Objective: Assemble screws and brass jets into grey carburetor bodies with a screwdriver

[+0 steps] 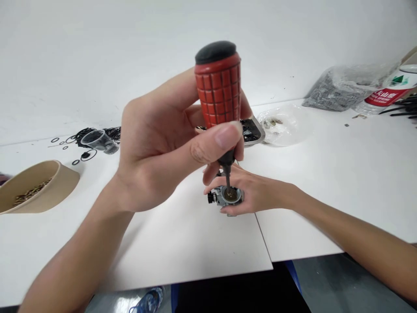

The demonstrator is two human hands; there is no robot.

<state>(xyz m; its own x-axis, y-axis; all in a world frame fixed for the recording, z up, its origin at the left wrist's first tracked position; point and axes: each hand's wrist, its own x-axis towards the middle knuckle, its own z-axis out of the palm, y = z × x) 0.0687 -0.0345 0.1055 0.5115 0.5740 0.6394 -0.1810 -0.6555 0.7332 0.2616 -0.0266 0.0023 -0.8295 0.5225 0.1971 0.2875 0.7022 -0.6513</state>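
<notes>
My left hand point(156, 143) grips a screwdriver point(219, 87) with a red ribbed handle and black cap, held upright. Its tip points down into a small grey metal part point(228, 195) with a round opening and a black knob on its left side. My right hand point(252, 191) reaches in from the right and holds that metal part steady on the white table point(325, 174), fingers wrapped around it.
A tan bowl point(61, 180) of small brass pieces sits at the left. Black rubber rings point(87, 155) and a clear plastic cup point(99, 141) lie behind it. A metal tray point(252, 130), clear bags point(283, 124), a grey-filled bag point(339, 89) and a bottle point(389, 91) stand at the back right.
</notes>
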